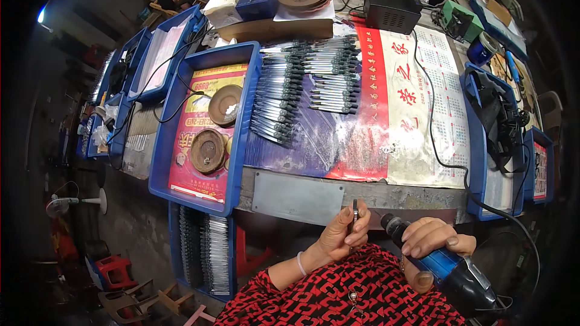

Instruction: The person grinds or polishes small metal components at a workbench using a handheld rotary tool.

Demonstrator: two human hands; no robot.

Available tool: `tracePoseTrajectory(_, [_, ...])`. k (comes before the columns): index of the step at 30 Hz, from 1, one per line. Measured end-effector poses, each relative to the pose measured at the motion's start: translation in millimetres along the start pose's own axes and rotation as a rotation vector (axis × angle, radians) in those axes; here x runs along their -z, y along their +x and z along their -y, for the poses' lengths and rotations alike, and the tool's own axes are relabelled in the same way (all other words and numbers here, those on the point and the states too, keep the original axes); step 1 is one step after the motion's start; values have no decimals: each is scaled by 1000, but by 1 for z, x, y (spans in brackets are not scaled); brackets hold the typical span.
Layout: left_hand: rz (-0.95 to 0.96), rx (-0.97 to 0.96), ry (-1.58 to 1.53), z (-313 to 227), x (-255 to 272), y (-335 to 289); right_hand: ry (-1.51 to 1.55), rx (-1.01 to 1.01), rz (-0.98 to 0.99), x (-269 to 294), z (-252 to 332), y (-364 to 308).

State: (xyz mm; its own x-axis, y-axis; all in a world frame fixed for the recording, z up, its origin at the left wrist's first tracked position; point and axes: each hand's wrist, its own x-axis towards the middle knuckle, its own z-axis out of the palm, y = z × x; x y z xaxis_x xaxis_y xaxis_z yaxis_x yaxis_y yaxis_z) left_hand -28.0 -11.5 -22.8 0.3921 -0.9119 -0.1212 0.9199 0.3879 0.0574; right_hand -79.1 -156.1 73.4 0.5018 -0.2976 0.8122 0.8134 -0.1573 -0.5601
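My left hand [342, 233], with a white bracelet at the wrist, pinches a small dark upright piece [354, 212] between thumb and fingers; its kind is too small to tell. My right hand [432, 245] is wrapped round a blue and black corded power screwdriver [444, 264]. The tool's dark nose [391, 224] points up and left toward the pinched piece, a short gap apart from it. Both hands are just in front of the bench edge. Beyond them on the bench lie rows of slim silver pieces with dark ends [275, 93]. A grey metal plate [297, 197] lies at the edge.
A blue tray [158, 172] at left holds two round brown dishes [207, 151] with small parts. Below it, another blue tray [174, 253] holds packed silver pieces. A black cord [430, 121] crosses the calendar sheet [423, 157]. At right, a blue bin [483, 208] holds black material.
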Motion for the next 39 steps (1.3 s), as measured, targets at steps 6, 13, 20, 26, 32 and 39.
tracePoseTrajectory(6, [20, 16, -29, -1, 1, 1, -19, -17, -51, 0, 0, -1])
tracePoseTrajectory(13, [98, 102, -84, 2, 1, 2, -39, -64, -34, 8, 4, -6])
tracePoseTrajectory(20, [-63, 0, 251, 7, -5, -1, -38, -97, -15, 14, 5, -12])
tracePoseTrajectory(26, [-275, -208, 780, 3, 2, -14, -17, -141, -23, 14, 4, -14])
tracePoseTrajectory(32, [-427, -117, 1023, 4, 6, -32, 91, -268, -21, 27, 11, -27])
tracePoseTrajectory(39, [-438, -77, 916, 21, 25, -58, 128, -347, 5, 31, 11, -46])
